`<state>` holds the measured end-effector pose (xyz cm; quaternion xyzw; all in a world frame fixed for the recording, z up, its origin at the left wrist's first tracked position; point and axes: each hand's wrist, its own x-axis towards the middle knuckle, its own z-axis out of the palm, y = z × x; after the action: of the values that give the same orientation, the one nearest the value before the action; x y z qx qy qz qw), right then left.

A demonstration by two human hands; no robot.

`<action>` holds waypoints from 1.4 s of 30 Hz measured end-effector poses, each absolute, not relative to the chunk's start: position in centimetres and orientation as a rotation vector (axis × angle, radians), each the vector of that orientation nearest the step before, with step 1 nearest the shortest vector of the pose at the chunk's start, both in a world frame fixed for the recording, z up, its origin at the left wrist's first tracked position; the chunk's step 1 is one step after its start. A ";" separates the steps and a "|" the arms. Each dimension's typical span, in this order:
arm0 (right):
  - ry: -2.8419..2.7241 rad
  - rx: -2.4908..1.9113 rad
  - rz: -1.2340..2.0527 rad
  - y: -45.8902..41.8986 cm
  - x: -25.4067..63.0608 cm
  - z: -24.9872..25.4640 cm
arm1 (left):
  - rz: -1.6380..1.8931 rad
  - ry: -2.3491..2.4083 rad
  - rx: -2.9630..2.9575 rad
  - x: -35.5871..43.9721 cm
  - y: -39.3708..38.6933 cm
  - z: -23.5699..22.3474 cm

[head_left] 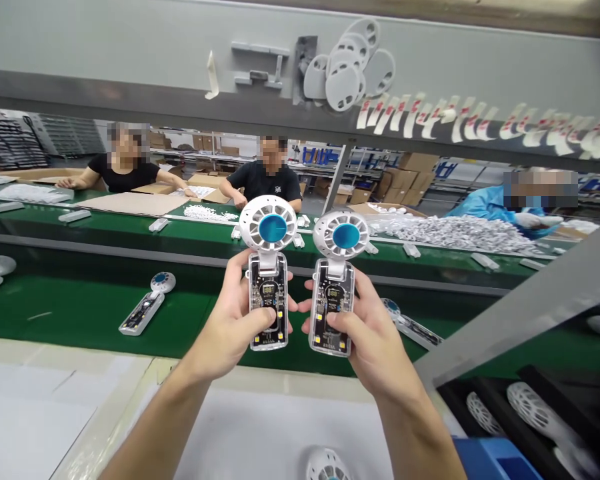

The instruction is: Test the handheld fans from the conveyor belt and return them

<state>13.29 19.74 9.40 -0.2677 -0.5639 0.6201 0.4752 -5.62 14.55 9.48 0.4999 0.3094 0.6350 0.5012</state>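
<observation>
In my left hand (245, 313) is a handheld fan (269, 273), held upright with the thumb pressed on its clear handle. A matching handheld fan (334, 280) stands upright in my right hand (355, 320), with the thumb across its front. Both have white round heads with blue centres, and dark circuit boards show through the handles. The two fans are side by side, a small gap apart, above the near edge of the green belt. My fingers wrap behind the handles and are partly hidden. Another fan head (327, 463) shows at the bottom edge, on the white worktop.
More fans (147, 303) lie on the green belt (70, 300). A slanted metal post (520, 300) crosses at right, near a black tray (540, 393) of white parts and a blue bin (495, 460). Co-workers (263, 177) sit beyond, behind a heap of small white parts (470, 233).
</observation>
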 end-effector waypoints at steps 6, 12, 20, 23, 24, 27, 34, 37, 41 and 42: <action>-1.394 -0.588 1.539 19.4 13.1 9.5 | 1.513 0.726 1.212 -5.4 14.3 9.4; -1.353 -0.584 1.525 19.1 13.3 9.4 | 1.521 0.716 1.162 -5.2 14.2 9.4; -1.337 -0.660 1.511 19.2 13.5 9.9 | 1.509 0.659 1.054 -4.9 14.0 9.9; -1.359 -0.636 1.492 19.4 13.7 9.6 | 1.527 0.687 1.041 -4.6 14.2 10.0; -1.362 -0.625 1.494 19.5 13.7 9.5 | 1.530 0.693 1.039 -4.6 14.3 10.0; -1.369 -0.609 1.506 19.5 13.9 9.5 | 1.531 0.695 1.028 -4.5 14.5 10.0; -1.368 -0.653 1.513 18.8 14.2 10.4 | 1.516 0.657 1.009 -4.4 14.1 10.1; -1.379 -0.657 1.496 18.8 14.3 10.4 | 1.526 0.644 0.993 -4.3 14.3 10.0; -1.395 -0.654 1.495 19.1 14.5 10.1 | 1.581 0.643 0.995 -4.4 14.6 9.7; -1.400 -0.654 1.494 19.2 14.5 10.0 | 1.593 0.651 0.994 -4.4 14.6 9.6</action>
<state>14.52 19.24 10.05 -0.2674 -0.5730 0.6113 0.4759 -4.41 14.63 9.65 0.4190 0.2745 0.6719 0.5456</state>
